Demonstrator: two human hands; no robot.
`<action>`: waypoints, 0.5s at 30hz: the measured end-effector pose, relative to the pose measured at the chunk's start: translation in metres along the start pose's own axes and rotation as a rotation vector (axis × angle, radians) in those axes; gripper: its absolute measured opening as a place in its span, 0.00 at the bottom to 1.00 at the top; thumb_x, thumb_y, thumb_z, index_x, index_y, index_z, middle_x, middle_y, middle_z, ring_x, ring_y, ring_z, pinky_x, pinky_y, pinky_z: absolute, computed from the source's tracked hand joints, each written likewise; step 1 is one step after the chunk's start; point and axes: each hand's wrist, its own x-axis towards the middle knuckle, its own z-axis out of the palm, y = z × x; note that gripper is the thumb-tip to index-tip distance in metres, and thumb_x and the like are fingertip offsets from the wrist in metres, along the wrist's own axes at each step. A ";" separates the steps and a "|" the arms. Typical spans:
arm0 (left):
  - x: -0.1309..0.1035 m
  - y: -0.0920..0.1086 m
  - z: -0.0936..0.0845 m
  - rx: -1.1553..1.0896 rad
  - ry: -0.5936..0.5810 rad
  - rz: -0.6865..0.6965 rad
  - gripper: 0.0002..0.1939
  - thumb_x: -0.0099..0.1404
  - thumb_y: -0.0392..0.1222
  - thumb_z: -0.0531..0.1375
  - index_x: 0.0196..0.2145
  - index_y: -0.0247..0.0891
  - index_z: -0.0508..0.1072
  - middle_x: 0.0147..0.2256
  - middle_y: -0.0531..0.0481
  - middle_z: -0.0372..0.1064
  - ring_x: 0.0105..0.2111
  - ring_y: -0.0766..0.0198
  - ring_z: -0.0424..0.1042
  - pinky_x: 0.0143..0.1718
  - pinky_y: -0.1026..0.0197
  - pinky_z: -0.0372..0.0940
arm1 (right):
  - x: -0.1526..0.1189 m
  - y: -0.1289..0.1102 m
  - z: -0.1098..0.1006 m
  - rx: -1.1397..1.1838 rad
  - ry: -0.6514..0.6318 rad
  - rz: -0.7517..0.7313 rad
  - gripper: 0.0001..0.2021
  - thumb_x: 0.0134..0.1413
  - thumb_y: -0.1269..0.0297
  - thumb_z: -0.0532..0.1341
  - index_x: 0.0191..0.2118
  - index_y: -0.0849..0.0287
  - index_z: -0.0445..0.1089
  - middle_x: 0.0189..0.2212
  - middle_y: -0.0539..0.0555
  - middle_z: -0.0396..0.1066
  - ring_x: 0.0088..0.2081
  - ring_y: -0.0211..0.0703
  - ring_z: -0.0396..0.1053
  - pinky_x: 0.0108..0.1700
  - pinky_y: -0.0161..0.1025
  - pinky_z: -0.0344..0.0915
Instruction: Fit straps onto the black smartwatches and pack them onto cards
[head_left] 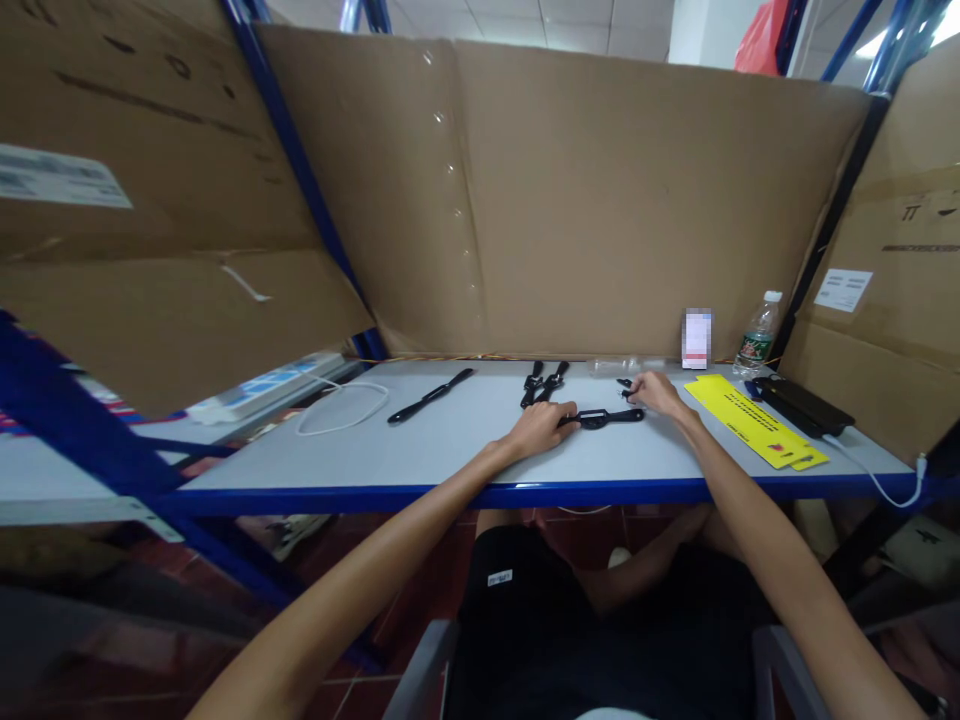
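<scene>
My left hand [546,428] is closed round the left end of a black two-handled tool [604,418], which lies flat near the middle of the grey tabletop. Just behind the tool's right end, my right hand [654,392] pinches at some small dark parts [626,386]; exactly what is between its fingers is too small to tell. Behind my left hand lie two more black tools, one [532,382] beside another [555,380]. Farther left, a long black tool [430,397] rests at a slant, touched by neither hand.
Cardboard [570,200] walls the back. At the right are a yellow sheet [750,420], a black case [806,405], a bottle [756,335] and an upright phone [697,338]. A white cable [341,427] curls at the left beside a power strip [255,395]. Clear plastic [622,367] lies at the back.
</scene>
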 end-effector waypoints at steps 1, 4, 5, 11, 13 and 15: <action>0.000 0.002 0.002 0.012 0.011 0.015 0.10 0.71 0.47 0.56 0.42 0.41 0.74 0.39 0.44 0.76 0.41 0.54 0.74 0.39 0.59 0.62 | 0.001 -0.001 -0.001 0.080 0.045 0.027 0.05 0.49 0.67 0.70 0.34 0.58 0.77 0.32 0.51 0.79 0.32 0.40 0.73 0.34 0.33 0.63; 0.006 0.006 0.004 0.031 0.020 0.058 0.10 0.71 0.42 0.56 0.45 0.39 0.74 0.44 0.42 0.75 0.44 0.53 0.74 0.42 0.57 0.64 | 0.002 -0.008 -0.003 0.444 0.054 0.106 0.05 0.49 0.67 0.68 0.33 0.60 0.74 0.28 0.50 0.77 0.27 0.37 0.70 0.27 0.31 0.61; 0.008 0.007 0.005 0.031 0.020 0.062 0.10 0.71 0.41 0.55 0.45 0.39 0.74 0.44 0.42 0.75 0.45 0.52 0.74 0.43 0.57 0.64 | 0.003 -0.012 -0.001 0.554 0.026 0.114 0.05 0.48 0.67 0.69 0.31 0.60 0.74 0.26 0.50 0.76 0.26 0.36 0.69 0.25 0.31 0.59; 0.017 0.012 0.014 -0.018 0.067 0.062 0.10 0.67 0.34 0.56 0.45 0.39 0.72 0.43 0.42 0.74 0.46 0.52 0.72 0.46 0.55 0.65 | 0.003 -0.037 0.017 0.696 -0.142 0.127 0.07 0.43 0.67 0.71 0.25 0.61 0.73 0.24 0.52 0.75 0.25 0.36 0.68 0.23 0.30 0.61; 0.016 0.014 0.017 -0.038 0.083 0.056 0.10 0.67 0.34 0.56 0.45 0.38 0.72 0.43 0.42 0.74 0.46 0.52 0.72 0.46 0.55 0.65 | 0.002 -0.042 0.022 0.726 -0.215 0.102 0.06 0.43 0.67 0.70 0.25 0.61 0.75 0.24 0.51 0.74 0.25 0.36 0.68 0.25 0.29 0.61; 0.014 0.015 0.019 -0.048 0.089 0.048 0.09 0.67 0.35 0.56 0.45 0.39 0.72 0.43 0.42 0.73 0.45 0.52 0.72 0.46 0.55 0.65 | 0.000 -0.042 0.025 0.732 -0.245 0.064 0.04 0.43 0.66 0.69 0.27 0.61 0.76 0.23 0.50 0.74 0.27 0.36 0.68 0.26 0.29 0.61</action>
